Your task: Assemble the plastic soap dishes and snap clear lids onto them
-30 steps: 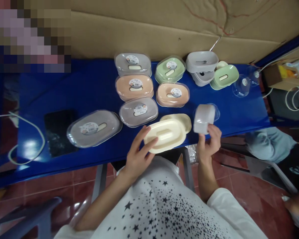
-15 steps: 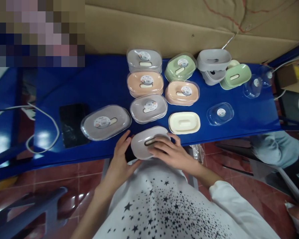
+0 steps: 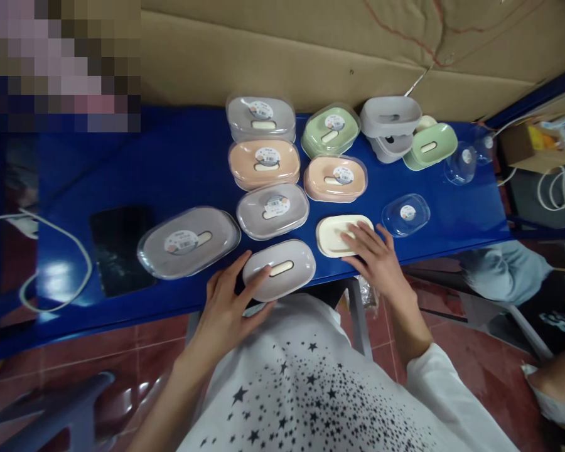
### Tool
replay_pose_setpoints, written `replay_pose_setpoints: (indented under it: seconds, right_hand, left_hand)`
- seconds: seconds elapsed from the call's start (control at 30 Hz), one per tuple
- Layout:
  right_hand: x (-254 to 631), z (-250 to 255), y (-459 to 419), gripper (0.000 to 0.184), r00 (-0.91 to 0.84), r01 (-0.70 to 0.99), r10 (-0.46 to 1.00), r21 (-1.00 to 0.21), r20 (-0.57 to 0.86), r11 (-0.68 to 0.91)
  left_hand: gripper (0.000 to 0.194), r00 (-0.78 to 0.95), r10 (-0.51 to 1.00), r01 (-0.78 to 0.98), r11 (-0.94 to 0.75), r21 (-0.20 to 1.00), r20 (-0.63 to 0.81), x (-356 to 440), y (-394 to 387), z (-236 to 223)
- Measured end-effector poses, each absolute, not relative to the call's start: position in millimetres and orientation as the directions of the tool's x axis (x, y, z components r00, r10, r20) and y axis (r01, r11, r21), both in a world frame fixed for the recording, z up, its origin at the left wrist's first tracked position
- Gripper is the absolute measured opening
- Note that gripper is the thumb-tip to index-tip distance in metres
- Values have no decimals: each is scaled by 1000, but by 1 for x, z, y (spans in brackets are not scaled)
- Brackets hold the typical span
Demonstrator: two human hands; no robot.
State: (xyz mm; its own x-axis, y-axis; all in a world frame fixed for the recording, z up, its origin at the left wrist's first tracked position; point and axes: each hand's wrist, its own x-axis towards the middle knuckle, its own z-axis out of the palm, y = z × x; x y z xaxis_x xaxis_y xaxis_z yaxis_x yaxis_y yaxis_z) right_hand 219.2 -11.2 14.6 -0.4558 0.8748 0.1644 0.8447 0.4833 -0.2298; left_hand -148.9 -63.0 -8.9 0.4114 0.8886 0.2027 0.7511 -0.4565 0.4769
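Note:
A grey oval soap dish (image 3: 299, 263) with a cream strip in its slot lies at the table's front edge. My left hand (image 3: 230, 304) grips its left end, the index finger on top and the thumb along the near side. Right of it is a cream oval tray (image 3: 328, 237) with a raised bar in its middle. Over that tray's right half my right hand (image 3: 374, 257) spreads its fingers, the fingertips at its top; whether they press on it I cannot tell. A clear oval lid (image 3: 398, 216) with a round label lies just beyond this hand.
Lidded dishes in grey (image 3: 273, 226), peach (image 3: 238, 163) and green (image 3: 320, 132) stand behind. Grey shells (image 3: 390, 125) are stacked at the back right beside a green dish (image 3: 440, 135). A black phone-like slab (image 3: 120, 251) and a white cable (image 3: 89, 257) lie left. Another person's sleeve (image 3: 513, 270) shows right.
My right hand has left the grey soap dish and moved right, over the cream tray. My left hand stays at the grey dish, its index finger now on top. The view has shifted slightly.

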Motion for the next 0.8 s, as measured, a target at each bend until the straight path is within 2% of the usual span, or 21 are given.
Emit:
replay_pose_setpoints:
  seconds: [0.13, 0.2, 0.3, 0.4, 0.57, 0.67, 0.8]
  right_hand:
    - [226, 17, -22, 49, -364, 816, 890, -366, 274, 446]
    - [219, 13, -24, 49, -372, 809, 887, -373, 275, 455]
    - [220, 6, -16, 50, -348, 869, 907, -281, 236, 407]
    - [250, 3, -4, 54, -250, 938, 943, -186, 221, 292]
    - [317, 8, -14, 86, -66, 989, 990, -120, 124, 81]
    - [325, 16, -40, 85, -79, 993, 993, -81, 90, 86]
    - [304, 21, -71, 73, -225, 971, 969, -59, 105, 231]
  left_hand:
    - [65, 437, 869, 729, -493, 475, 231, -131, -51, -7]
    - [66, 434, 870, 724, -492, 484, 235, -121, -46, -7]
    - [63, 429, 874, 729, -484, 483, 227, -116, -44, -6]
    - [55, 455, 860, 718, -508, 476, 232, -122, -47, -5]
    - [53, 493, 843, 701, -531, 476, 214, -128, -52, -3]
    - [52, 485, 848, 709, -523, 473, 213, -123, -51, -3]
    - [51, 488, 848, 702, -522, 485, 206, -114, -43, -2]
